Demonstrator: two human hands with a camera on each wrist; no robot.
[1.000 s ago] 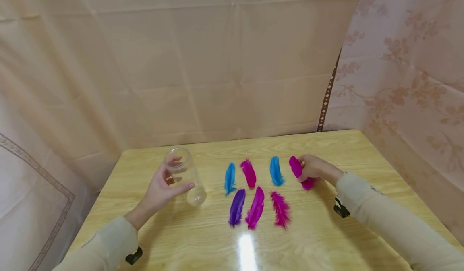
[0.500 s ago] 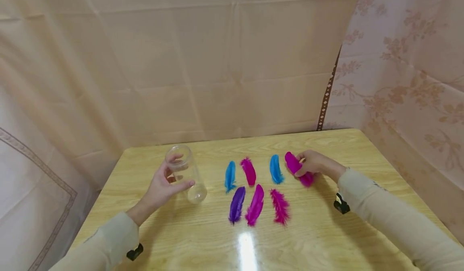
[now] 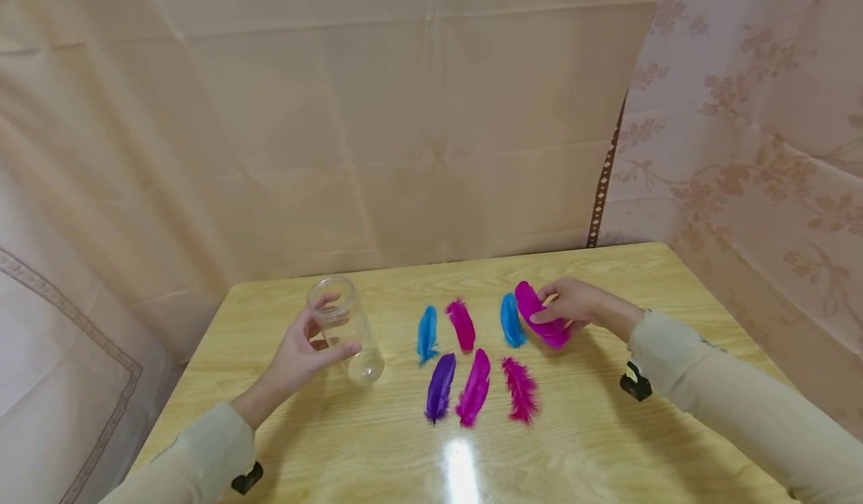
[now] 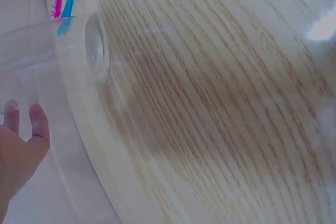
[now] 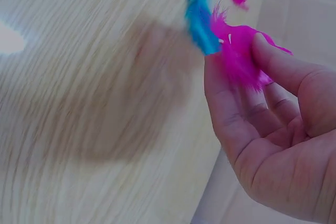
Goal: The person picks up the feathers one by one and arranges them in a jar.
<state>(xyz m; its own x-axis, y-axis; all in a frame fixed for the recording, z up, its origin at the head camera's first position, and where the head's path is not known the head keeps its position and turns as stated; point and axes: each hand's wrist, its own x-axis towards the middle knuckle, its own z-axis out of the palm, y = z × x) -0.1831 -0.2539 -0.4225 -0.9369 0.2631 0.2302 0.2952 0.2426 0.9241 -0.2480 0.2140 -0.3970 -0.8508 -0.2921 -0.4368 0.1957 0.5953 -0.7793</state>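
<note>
My left hand [image 3: 297, 354] grips a clear plastic jar [image 3: 347, 332], fingers round its far side and thumb across the front. The jar stands tilted slightly, with its open mouth up; in the left wrist view the jar [image 4: 47, 51] shows its round base. My right hand [image 3: 573, 302] pinches a magenta feather [image 3: 536, 317] between thumb and fingers. That feather lies partly over the edge of a blue feather [image 3: 511, 323] in the head view. In the right wrist view the right hand [image 5: 278, 135] holds the magenta feather [image 5: 239, 56] by its middle.
Several feathers lie on the wooden table [image 3: 377, 451] between my hands: a blue one [image 3: 428, 334], a pink one [image 3: 462, 326], a purple one [image 3: 440, 388], a magenta one [image 3: 475, 389] and a fluffy pink one [image 3: 521, 390]. A cloth curtain [image 3: 404, 137] hangs behind the table.
My right hand has moved left with the magenta feather, bringing it up against the blue feather. The left hand and the jar have stayed nearly still.
</note>
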